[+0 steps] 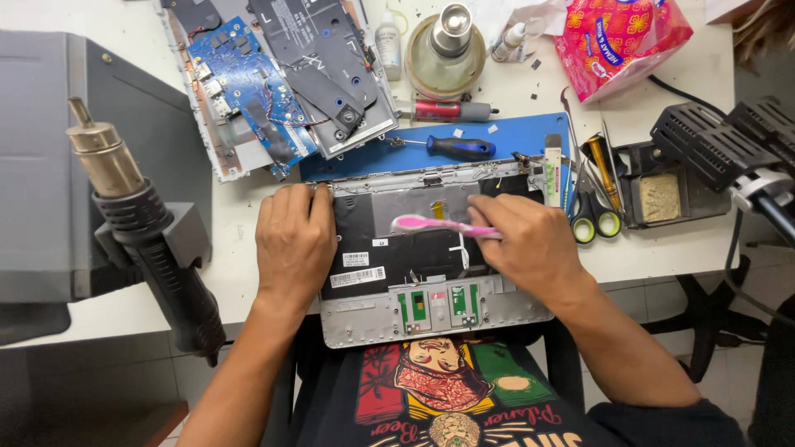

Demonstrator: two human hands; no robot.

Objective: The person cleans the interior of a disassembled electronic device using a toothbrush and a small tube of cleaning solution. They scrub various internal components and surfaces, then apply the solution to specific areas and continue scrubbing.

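An opened laptop palmrest shell (431, 306) lies at the table's near edge, its black inner side up and green touchpad boards at the front. My left hand (294, 240) rests flat on the shell's left edge, holding it down. My right hand (530, 244) grips a pink toothbrush (431, 223) whose head points left over the black inner surface.
A blue mat (505, 136) carries a blue-handled screwdriver (460, 148). A second laptop chassis with a blue circuit board (240, 79) lies at the back left. A hot-air gun (141, 223) stands at left; scissors (592, 219), a soldering sponge tray (662, 199) and a red snack bag (621, 37) sit at right.
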